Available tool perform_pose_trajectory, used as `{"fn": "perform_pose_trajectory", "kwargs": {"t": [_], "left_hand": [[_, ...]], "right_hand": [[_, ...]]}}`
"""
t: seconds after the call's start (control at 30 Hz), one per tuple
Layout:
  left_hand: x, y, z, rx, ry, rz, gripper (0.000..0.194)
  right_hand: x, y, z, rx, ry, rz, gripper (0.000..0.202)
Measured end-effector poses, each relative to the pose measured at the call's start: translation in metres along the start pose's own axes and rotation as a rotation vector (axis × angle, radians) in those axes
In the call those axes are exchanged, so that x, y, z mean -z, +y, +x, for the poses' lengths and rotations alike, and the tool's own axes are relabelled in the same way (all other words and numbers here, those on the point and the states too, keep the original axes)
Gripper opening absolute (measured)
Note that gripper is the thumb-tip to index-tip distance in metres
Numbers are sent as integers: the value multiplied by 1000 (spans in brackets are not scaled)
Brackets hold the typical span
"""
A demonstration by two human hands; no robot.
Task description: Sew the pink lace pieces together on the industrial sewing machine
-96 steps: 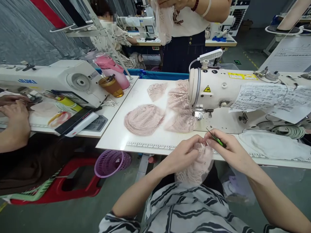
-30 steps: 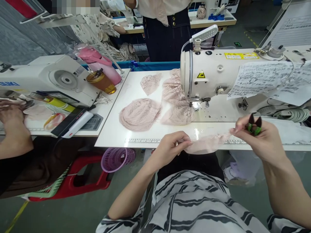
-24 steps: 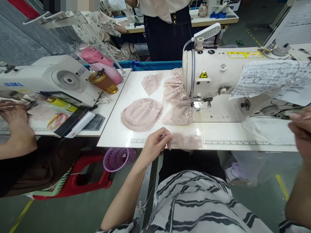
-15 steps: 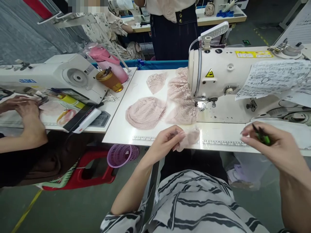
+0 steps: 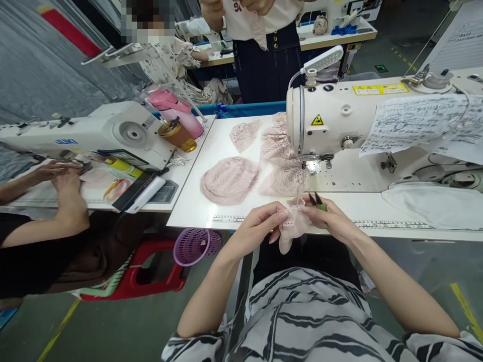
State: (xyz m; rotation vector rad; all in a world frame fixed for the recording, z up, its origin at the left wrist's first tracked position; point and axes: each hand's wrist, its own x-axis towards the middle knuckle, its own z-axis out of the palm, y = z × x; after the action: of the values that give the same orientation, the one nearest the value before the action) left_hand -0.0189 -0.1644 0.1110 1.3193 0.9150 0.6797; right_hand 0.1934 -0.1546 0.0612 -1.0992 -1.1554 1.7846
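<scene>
A small piece of sheer pale pink fabric (image 5: 295, 223) hangs at the table's front edge, pinched between both hands. My left hand (image 5: 262, 226) is closed on its left side. My right hand (image 5: 330, 216) pinches the other side and also holds green-handled thread snips (image 5: 317, 201), whose dark blades point up and away. Just beyond, gathered pink lace fabric (image 5: 285, 176) lies by the needle area of the white sewing machine (image 5: 332, 115). To the left are a round pile of pink fabric (image 5: 229, 180) and a smaller lace piece (image 5: 243, 134).
A printed ruler strip (image 5: 377, 224) runs along the front of the table (image 5: 188, 203). White cloth (image 5: 426, 203) lies at right. Left stand a tumbler (image 5: 177, 134), a pink bottle (image 5: 188, 118) and a co-worker's sewing machine (image 5: 113, 133). A purple basket (image 5: 192, 249) sits below.
My right hand has moved left with the snips from the right side of the table to the fabric and grips it too. The fabric is raised and spread between both hands.
</scene>
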Motion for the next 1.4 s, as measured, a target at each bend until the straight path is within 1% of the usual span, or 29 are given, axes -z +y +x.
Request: {"fn": "perform_pose_trajectory", "kwargs": {"t": [0.07, 0.13, 0.23, 0.27, 0.33, 0.43, 0.53, 0.6, 0.67, 0.77, 0.83, 0.93, 1.03, 1.2, 1.33, 1.4], "left_hand": [[1, 1, -1, 1, 13, -2, 35], [3, 1, -3, 12, 34, 7, 35], [5, 0, -4, 54, 34, 53, 33], [5, -1, -3, 65, 33, 83, 32], [1, -5, -1, 64, 39, 174, 30], [-9, -15, 5, -4, 111, 315, 31], [-19, -23, 10, -92, 183, 315, 23], [-23, -26, 11, -151, 196, 283, 18], [-23, -27, 10, -187, 198, 274, 16], [-21, -26, 9, -185, 184, 274, 17], [-20, -26, 9, -168, 169, 284, 19], [-19, -25, 8, -139, 157, 328, 20], [-18, -25, 8, -108, 175, 364, 20], [-15, -21, 8, -78, 214, 372, 20], [-15, -20, 8, -73, 235, 399, 17], [-15, -20, 8, -73, 228, 391, 16]], "right_hand": [[-4, 1, 3, -65, -11, 100, 42], [-5, 1, 3, -89, 37, 151, 43], [-2, 1, -1, -79, 113, 146, 42], [-1, 1, -2, -54, 128, 126, 41], [-1, 1, -6, 44, 159, 52, 36], [-5, -2, -12, 214, 207, -99, 28], [-6, -5, -18, 290, 236, -198, 24], [-4, -7, -21, 287, 211, -217, 23], [0, -9, -21, 262, 134, -214, 26], [4, -11, -20, 240, 6, -212, 26], [4, -11, -18, 220, -27, -232, 26], [3, -8, -17, 162, 16, -234, 31], [4, -6, -18, 135, 71, -211, 36], [7, -9, -21, 187, 77, -226, 30], [4, -15, -22, 135, 57, -209, 29], [2, -17, -22, 121, 58, -230, 29]]}}
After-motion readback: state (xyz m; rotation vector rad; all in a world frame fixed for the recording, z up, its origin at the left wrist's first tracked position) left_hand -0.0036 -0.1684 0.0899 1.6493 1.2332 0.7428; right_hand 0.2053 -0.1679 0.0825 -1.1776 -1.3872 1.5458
